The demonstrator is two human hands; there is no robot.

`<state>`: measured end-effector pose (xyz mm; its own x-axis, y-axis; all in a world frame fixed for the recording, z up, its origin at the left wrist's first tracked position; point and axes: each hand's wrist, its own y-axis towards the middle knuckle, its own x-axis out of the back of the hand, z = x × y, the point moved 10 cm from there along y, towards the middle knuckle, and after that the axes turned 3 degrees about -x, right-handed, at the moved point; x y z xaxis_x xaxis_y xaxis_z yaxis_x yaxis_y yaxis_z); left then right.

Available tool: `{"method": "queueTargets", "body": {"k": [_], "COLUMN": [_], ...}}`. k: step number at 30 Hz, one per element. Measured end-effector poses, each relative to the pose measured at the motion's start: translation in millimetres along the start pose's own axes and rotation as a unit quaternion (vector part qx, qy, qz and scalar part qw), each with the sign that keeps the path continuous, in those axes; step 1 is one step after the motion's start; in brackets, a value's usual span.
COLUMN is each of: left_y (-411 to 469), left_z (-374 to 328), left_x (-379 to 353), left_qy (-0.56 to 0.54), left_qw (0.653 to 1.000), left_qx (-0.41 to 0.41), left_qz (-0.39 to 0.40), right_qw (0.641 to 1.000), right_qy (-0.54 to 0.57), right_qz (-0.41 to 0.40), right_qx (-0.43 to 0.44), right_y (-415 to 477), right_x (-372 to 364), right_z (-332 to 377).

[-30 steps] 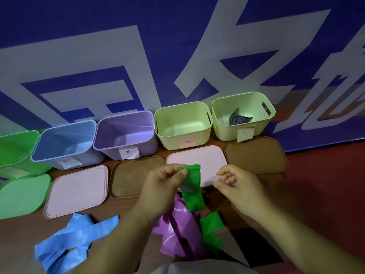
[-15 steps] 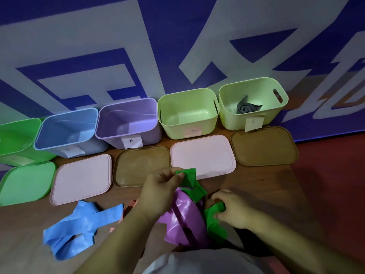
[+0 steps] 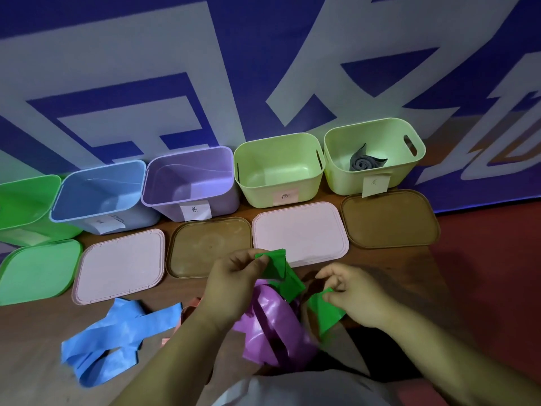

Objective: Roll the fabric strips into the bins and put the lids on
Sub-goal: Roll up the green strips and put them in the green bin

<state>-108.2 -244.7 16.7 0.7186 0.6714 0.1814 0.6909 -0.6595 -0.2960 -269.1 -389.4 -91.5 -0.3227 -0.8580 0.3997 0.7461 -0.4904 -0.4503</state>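
Observation:
My left hand (image 3: 234,276) pinches the upper end of a green fabric strip (image 3: 278,268), and my right hand (image 3: 357,291) pinches a lower part of the same strip (image 3: 323,312). A purple strip (image 3: 272,326) lies bunched under it. A blue strip (image 3: 117,332) lies loose at the left, with a bit of pink strip (image 3: 187,310) beside my left wrist. Along the wall stand open bins: green (image 3: 26,200), blue (image 3: 99,194), purple (image 3: 190,183), light green (image 3: 278,171), and a second light green bin (image 3: 374,153) holding a rolled grey strip (image 3: 364,162).
Lids lie flat in front of the bins: green (image 3: 38,271), pink (image 3: 123,265), brown (image 3: 205,244), pink (image 3: 301,230), brown (image 3: 389,218). All of this rests on a wooden surface (image 3: 29,361); red floor (image 3: 497,273) lies to the right. Paper labels hang on the bin fronts.
My right hand dropped from beside the left hand to the strip's lower part, gripped it and lifted it slightly. My left hand kept its hold on the upper end.

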Motion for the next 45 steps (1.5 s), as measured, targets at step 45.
{"method": "queueTargets", "body": {"k": [45], "left_y": [-7.5], "left_z": [0.7], "left_x": [-72.8], "left_qy": [-0.21], "left_qw": [0.944], "left_qx": [0.103], "left_qz": [0.233], "right_qw": [0.796], "right_qy": [0.558], "right_qz": [0.225], "right_qx": [0.071], "right_y": [-53.4], "right_x": [44.0], "right_z": [140.5]}}
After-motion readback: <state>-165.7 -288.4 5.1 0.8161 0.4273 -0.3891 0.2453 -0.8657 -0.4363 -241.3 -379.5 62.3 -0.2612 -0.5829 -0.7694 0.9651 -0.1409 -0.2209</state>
